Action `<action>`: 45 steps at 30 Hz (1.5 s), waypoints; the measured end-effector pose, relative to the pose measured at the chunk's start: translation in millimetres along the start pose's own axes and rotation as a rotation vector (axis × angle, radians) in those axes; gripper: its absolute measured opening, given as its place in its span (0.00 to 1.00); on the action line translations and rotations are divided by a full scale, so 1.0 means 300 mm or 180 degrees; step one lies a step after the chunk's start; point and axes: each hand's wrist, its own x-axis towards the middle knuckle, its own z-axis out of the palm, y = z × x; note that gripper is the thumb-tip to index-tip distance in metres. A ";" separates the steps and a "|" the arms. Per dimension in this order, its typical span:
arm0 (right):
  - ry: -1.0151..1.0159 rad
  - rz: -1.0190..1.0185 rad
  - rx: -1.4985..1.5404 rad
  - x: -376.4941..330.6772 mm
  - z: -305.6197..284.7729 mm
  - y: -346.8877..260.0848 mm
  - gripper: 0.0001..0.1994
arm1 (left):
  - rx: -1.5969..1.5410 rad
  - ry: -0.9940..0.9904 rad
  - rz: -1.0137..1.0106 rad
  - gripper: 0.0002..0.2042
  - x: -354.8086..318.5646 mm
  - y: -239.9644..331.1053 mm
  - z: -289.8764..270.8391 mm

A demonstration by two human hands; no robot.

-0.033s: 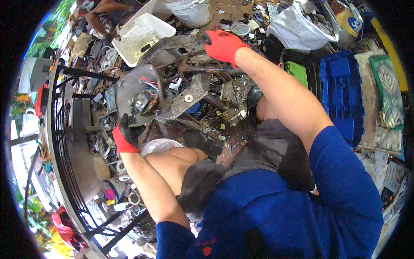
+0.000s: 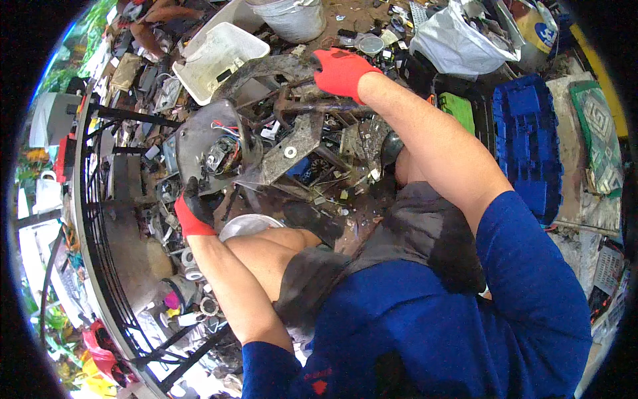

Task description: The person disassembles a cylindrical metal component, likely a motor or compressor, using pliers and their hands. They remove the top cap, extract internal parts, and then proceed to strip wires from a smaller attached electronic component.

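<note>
A dull grey shell-like housing (image 2: 193,143) stands tilted among the scrap in front of me. Inside it sits a small wound part (image 2: 222,158) with loose red, white and blue wires. My left hand (image 2: 194,205), in a red and black glove, grips the housing's near lower edge, thumb showing on top. My right hand (image 2: 342,72), in a red glove, is closed in a fist above a dirty metal frame (image 2: 299,143); what it holds, if anything, is hard to make out. A pale ring (image 2: 290,152) lies on the frame.
Beyond are a white tub (image 2: 242,43), a bucket (image 2: 292,20) and a filled white sack (image 2: 458,43). A blue plastic crate (image 2: 526,149) stands at right. A black metal rack (image 2: 100,219) runs along the left. Another person's limb (image 2: 147,36) shows at the far left.
The grey housing and the wound part in it have shifted slightly and look sharper now. Both my hands stay nearly in place.
</note>
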 end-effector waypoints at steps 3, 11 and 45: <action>-0.0121 -0.0198 -0.0208 0.001 0.043 -0.017 0.24 | -0.0281 0.0024 -0.0159 0.19 0.096 -0.063 -0.032; -0.1183 -0.0395 -0.0734 -0.055 0.109 -0.039 0.33 | 0.0150 -0.0655 0.0496 0.15 0.190 -0.221 -0.080; 0.0133 -0.0280 0.1801 -0.620 0.040 -0.313 0.32 | 0.1908 0.0326 0.0836 0.11 0.137 -0.295 0.101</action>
